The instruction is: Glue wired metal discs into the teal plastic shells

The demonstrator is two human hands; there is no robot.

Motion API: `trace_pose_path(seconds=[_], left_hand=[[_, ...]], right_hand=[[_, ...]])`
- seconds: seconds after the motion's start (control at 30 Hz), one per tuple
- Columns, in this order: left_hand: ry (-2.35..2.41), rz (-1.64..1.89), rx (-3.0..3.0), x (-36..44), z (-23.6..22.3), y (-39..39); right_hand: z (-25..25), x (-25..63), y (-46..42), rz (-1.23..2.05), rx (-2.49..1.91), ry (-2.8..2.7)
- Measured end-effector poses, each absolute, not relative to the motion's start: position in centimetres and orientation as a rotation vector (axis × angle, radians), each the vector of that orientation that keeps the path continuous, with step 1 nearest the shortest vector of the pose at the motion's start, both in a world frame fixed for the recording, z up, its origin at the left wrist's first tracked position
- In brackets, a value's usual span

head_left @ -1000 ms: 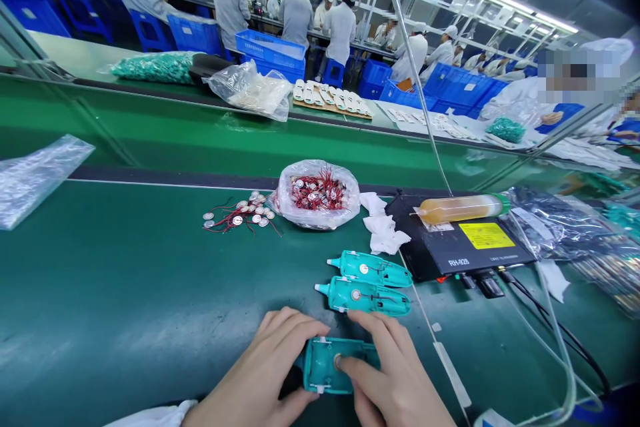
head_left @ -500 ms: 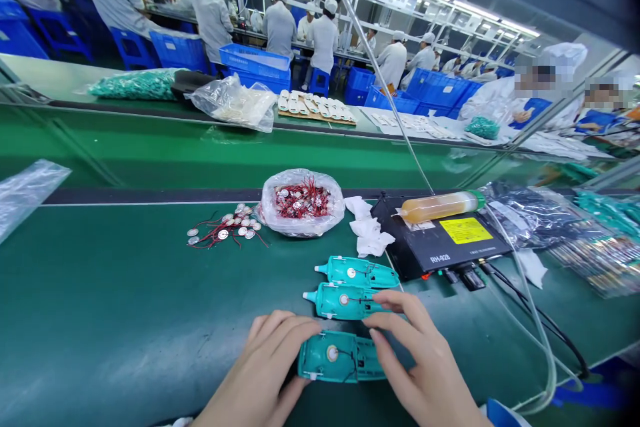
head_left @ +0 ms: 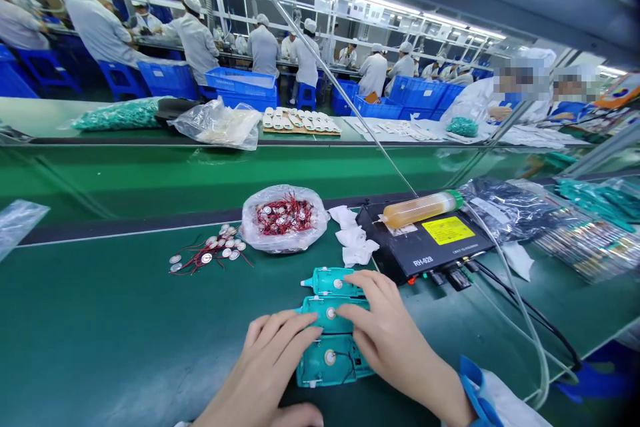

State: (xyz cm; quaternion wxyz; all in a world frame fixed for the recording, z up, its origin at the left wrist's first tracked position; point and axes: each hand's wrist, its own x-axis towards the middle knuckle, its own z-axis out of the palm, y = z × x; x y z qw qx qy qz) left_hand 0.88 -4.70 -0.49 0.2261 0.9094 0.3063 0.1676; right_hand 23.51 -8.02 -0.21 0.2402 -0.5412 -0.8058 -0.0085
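Your spread left hand and spread right hand rest, not pinching, on three teal plastic housings with round metal discs, lying in a row between them on the green rubber-topped desk.

The dark green tabletop carries a flat black RH-928 control box. Just left of it lie crumpled white tissues, then a clear plastic bag of red-wired metal discs, with loose wired discs further left. Teal plastic housings lie in front of it.
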Motion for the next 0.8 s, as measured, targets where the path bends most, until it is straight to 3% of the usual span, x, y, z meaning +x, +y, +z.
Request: trace_pose_path(seconds=[0.8], left_hand=[[0.910, 0.413, 2.459, 0.8, -2.2, -4.8]], right_hand=[[-1.1, 23.0, -7.4, 0.009, -1.515, -2.044]])
